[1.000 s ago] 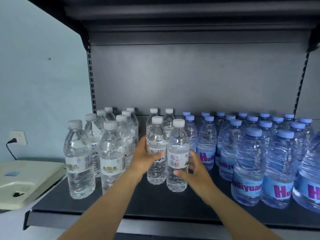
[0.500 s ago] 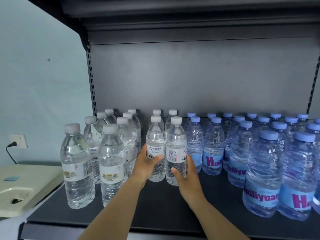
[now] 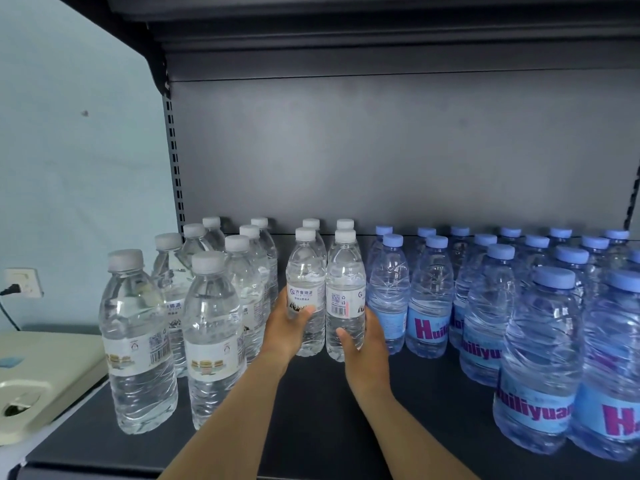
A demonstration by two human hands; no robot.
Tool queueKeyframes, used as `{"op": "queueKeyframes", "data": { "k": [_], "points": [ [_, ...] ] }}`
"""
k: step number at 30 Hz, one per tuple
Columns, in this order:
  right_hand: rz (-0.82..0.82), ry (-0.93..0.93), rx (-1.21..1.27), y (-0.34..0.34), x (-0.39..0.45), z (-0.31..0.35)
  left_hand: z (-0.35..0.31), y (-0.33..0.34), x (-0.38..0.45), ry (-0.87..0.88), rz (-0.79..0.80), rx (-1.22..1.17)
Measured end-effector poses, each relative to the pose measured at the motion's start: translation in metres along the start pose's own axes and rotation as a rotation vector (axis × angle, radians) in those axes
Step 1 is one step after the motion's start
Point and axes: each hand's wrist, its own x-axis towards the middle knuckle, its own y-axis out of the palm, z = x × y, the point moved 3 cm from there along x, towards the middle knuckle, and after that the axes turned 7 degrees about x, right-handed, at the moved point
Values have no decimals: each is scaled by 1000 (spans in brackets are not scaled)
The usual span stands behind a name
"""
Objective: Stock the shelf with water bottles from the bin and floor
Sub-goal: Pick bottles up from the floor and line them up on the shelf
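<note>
Two clear bottles w/ white caps stand side by side in the mid part of the shelf, each held by one hand. The left hand curls round the left bottle, thumb across the lower label; the right hand curls round the right bottle, thumb on its lower front. So both grips are closed on a bottle, not free. Both bottles look upright and touch each other along the sides; their bases seem on or just above the shelf deck — can't tell which, the hands hide that part. Two more white-cap bottles sit directly behind them.

To the left: a group of clear bottles w/ white caps, in two columns. To the right: rows of blue-tinted bottles w/ blue caps, the nearest just beside the right bottle.

Risks from here, as I judge it:
- Pushing the pair back too hard could knock the two behind into the back panel or tip them.
- Right-hand fingers sit btwn the held bottle and the nearest blue one — pulling out carelessly could drag or rock either.
- Letting go before the bases are flat on the deck could leave a bottle wobbling; tall narrow bottles topple in chains.
- Thin plastic gives under a squeeze, so a tight grip may spring the bottle sideways on release.
</note>
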Motion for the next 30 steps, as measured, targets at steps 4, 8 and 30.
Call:
{"op": "queueKeyframes", "data": {
  "k": [4, 8, 30],
  "points": [
    [-25, 1, -91, 1, 1, -2, -1, 3, 3, 0, -21, 3],
    [-73, -2, -141, 2, 2, -2, -4, 4, 2, 3, -29, -1],
    [267, -137, -426, -43, -20, 22, -32, -5, -59, -37, 151, 504]
  ]
}}
